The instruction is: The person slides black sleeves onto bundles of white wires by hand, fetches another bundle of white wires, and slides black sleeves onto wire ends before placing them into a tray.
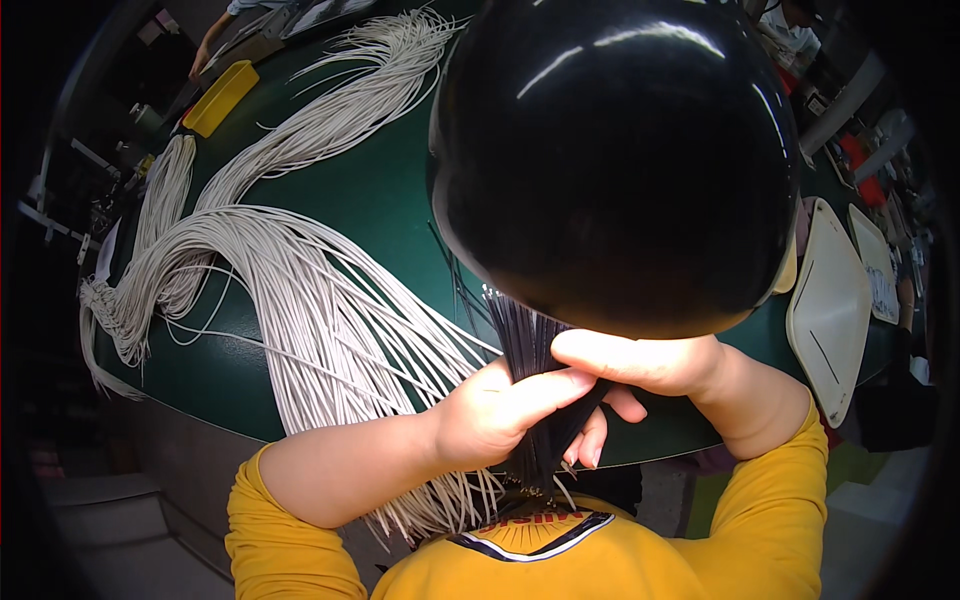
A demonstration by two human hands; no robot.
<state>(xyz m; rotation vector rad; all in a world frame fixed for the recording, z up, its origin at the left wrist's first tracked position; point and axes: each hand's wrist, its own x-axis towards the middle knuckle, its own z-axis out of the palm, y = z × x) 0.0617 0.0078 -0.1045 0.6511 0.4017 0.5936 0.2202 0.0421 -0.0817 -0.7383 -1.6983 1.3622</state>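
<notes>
A bundle of short black wires [520, 335] stands between my hands in front of my chest, its pale ends spread at the top and its lower ends close to my shirt. My left hand [490, 412] is closed around the bundle, with the thumb across its front. From the other side my right hand [655, 365] grips the same bundle; its thumb lies near the left thumb and some fingertips show below. A large glossy black lamp shade [620, 170] hangs just above and covers the top of my right hand. Long white wires [310, 330] pass beside and under my left forearm.
On the green table [390, 190] more white wires [350, 120] lie toward the far left, near a yellow tray [221, 98]. A few loose black wires [455, 275] lie left of the shade. Cream trays [826, 310] stand at the right. Another person's arm [208, 45] shows at the far left.
</notes>
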